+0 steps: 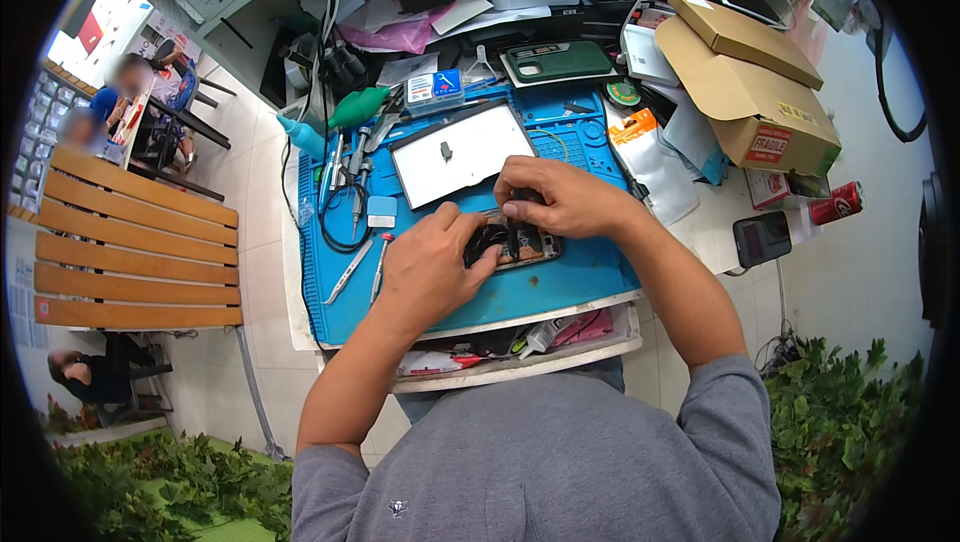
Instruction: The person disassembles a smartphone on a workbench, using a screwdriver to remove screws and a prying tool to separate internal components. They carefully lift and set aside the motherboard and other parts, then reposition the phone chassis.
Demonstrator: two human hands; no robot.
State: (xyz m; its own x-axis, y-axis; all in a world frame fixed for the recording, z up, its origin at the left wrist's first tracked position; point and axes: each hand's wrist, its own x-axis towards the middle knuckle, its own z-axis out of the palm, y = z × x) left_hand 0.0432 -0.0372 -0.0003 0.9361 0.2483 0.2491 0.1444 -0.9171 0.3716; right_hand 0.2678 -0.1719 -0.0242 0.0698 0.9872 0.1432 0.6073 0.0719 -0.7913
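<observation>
Grey cloth shirt (pixel 540 452) nearest; your narrowed left hand (pixel 430 257) holds a dark rectangular phone (pixel 545 248), opened, seemingly not yet reclosed, on blue matting (pixel 590 287); your right hand (pixel 570 199) pinches a slim black tool (pixel 513 240).

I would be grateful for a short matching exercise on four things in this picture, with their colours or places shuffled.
Things:
1. opened phone
2. can
3. white pad
4. bench

Descriptions:
A. red, toward the right of the picture
B. slatted, orange-brown, at the left
C. on the blue mat, at the left hand and right hand
D. bearing a small grey piece

Pairs: 1-C, 2-A, 3-D, 4-B
</observation>
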